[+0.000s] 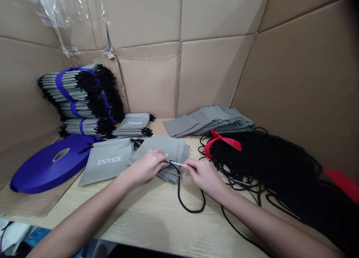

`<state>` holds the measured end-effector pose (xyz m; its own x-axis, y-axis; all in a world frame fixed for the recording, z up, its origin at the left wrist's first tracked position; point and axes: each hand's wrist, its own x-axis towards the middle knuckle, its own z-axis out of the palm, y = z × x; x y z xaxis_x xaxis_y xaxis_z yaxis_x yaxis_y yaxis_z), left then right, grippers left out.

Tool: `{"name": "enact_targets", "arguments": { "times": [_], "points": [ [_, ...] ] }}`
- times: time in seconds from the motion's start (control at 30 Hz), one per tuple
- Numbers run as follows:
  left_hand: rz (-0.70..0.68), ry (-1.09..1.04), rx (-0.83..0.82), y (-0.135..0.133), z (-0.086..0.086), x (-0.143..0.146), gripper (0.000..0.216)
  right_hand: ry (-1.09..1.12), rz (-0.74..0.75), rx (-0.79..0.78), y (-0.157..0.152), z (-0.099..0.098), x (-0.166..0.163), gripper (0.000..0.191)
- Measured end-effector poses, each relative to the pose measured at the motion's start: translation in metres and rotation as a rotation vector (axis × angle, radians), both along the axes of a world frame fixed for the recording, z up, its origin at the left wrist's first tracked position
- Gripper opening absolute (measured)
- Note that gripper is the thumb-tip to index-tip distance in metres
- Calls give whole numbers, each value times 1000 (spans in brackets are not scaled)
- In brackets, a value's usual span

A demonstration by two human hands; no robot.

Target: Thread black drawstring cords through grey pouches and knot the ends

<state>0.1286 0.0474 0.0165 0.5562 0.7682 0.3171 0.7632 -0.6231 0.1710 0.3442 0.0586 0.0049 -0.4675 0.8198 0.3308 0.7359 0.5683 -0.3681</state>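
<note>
A thin pale rod (176, 163) spans the gap between my two hands, with black cord (178, 192) at its left end looping down over the table. My right hand (204, 175) is closed, pinching the rod's right end between thumb and fingers. Fingers bunched, my left hand (148, 166) grips the near edge of a grey pouch (165, 142) on top of a fanned stack; its fingertips partly hide the rod's tip. The pouch's white lettering faces upside down. Beside it on the left lies another grey INTEX pouch (108, 160) with black cord ends.
A purple ribbon roll (42, 164) lies at left, before tied pouch bundles (75, 100). A small pouch pile (133, 125) and plain grey pouches (207, 119) sit at the back. Black cords (266, 160) with a red tie (221, 142) fill the right. Cardboard walls (151, 78) surround the table.
</note>
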Motion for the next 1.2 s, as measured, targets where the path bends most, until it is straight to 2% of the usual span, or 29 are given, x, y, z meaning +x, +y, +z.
{"name": "enact_targets", "arguments": {
  "times": [0.1, 0.17, 0.27, 0.47, 0.57, 0.67, 0.77, 0.83, 0.93, 1.07, 1.13, 1.2],
  "points": [
    [76, 22, 12, -1, -1, 2, 23, 23, 21, -9, 0, 1, -1, 25],
    [118, 41, 27, -2, -1, 3, 24, -23, 27, 47, -1, 2, 0, 27],
    [76, 43, -3, -4, -1, 3, 20, -113, 45, 211, -3, 3, 3, 28],
    [-27, -6, -71, -6, 7, -2, 19, -114, 130, 497, -7, 6, 9, 23],
    [-8, 0, -87, -8, 11, -1, 25, -168, 142, 609, -10, 5, 10, 21],
    [43, 61, -48, -10, 12, 4, 24, -204, 141, 621, -14, 3, 7, 24],
    [85, 158, 21, -10, 8, 8, 21, -173, 98, 471, -16, 2, 2, 21],
    [109, 221, 76, -9, 4, 11, 18, -115, 70, 284, -16, 2, -1, 25],
    [119, 305, 168, -8, -2, 16, 14, 54, 96, -117, -11, 4, -2, 30],
    [62, 375, 217, -9, -5, 23, 15, 247, 178, -623, 1, 4, -1, 33],
    [50, 350, 193, -12, -3, 25, 16, 271, 208, -729, 3, 6, 0, 34],
    [46, 287, 134, -16, 0, 25, 19, 223, 196, -652, 0, 9, 0, 31]
  ]
}}
